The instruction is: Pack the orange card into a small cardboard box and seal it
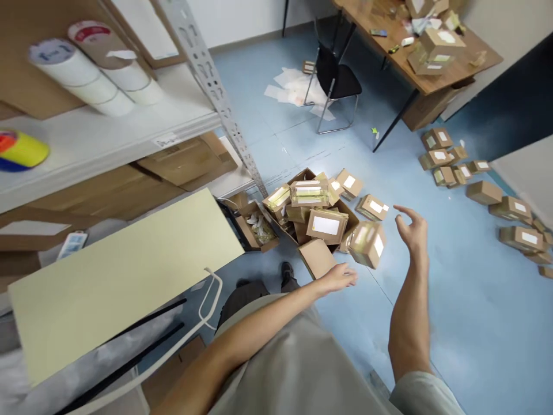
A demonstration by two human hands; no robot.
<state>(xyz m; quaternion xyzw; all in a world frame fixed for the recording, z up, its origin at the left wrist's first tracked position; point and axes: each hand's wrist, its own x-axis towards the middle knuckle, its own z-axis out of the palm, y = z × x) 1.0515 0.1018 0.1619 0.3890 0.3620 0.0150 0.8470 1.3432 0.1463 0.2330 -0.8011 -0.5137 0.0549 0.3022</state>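
My right hand (413,231) is raised over the floor, thumb and index finger apart, with nothing in it. My left hand (340,278) reaches forward with its fingers extended, also holding nothing. Between and beyond the hands is a taped cardboard box (365,245) with a white label; neither hand touches it, and I cannot tell whether it rests on the floor or is in the air. Close to my left hand is a plain cardboard flap (317,257) of a large open carton (354,221), heaped with small parcels. A labelled parcel (327,226) lies on top.
Several boxes (484,192) stand in groups on the blue floor at right. A black chair (341,79) and a wooden table (367,14) are at the back. Metal shelving (185,124) with label rolls and a pale yellow board (129,276) flank my left side.
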